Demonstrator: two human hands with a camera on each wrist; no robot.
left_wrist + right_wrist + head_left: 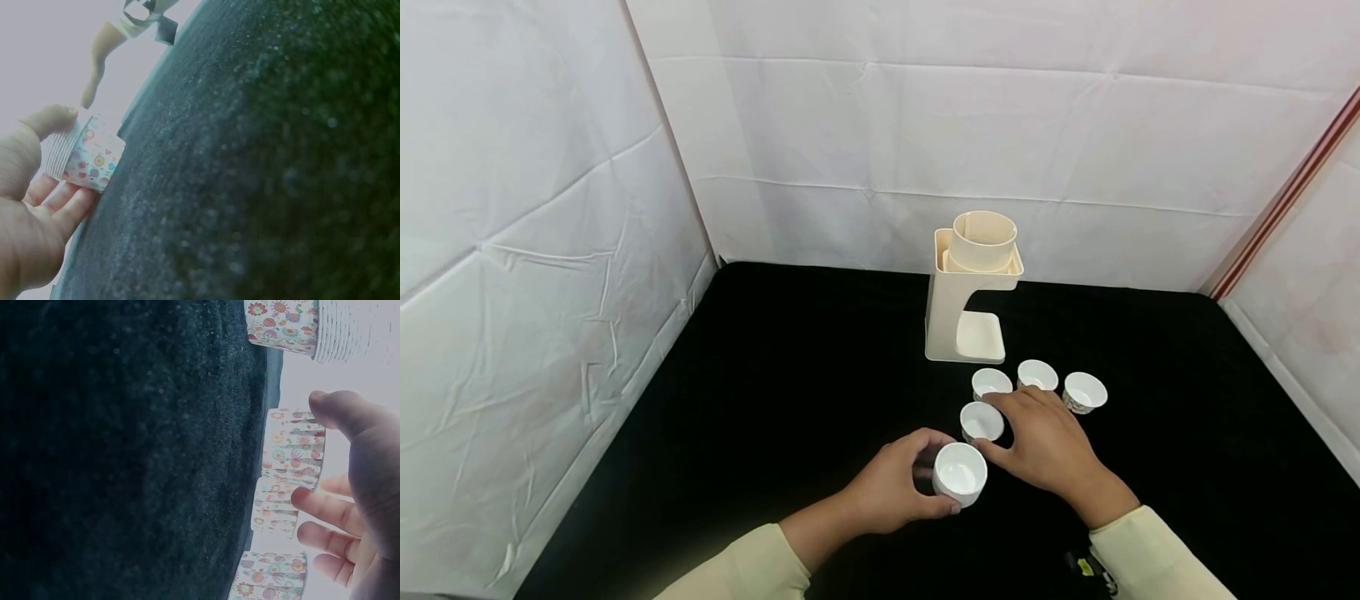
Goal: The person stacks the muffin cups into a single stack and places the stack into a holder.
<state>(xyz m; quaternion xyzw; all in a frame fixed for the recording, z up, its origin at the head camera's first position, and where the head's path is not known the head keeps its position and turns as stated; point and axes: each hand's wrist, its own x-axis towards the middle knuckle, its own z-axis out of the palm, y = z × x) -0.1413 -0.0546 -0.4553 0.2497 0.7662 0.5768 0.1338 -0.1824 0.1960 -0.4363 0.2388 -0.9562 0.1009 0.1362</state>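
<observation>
In the head view my left hand (891,483) holds a stack of white paper baking cups (960,473) between thumb and fingers. The left wrist view shows the stack's layered rims and the coloured print on its outside (97,156). Over a single baking cup (982,422) on the black cloth is my right hand (1048,437), thumb and index finger spread at its opposite sides. In the right wrist view this flowered cup (290,447) sits between the thumb and index finger, the other fingers loosely extended; whether they touch it is hard to tell.
Behind that cup stand three more baking cups: one on the left (992,382), one in the middle (1037,373) and one on the right (1084,392). A cream-coloured stand (951,312) with a round container (985,242) on top is farther back. White cloth walls (887,125) enclose the table.
</observation>
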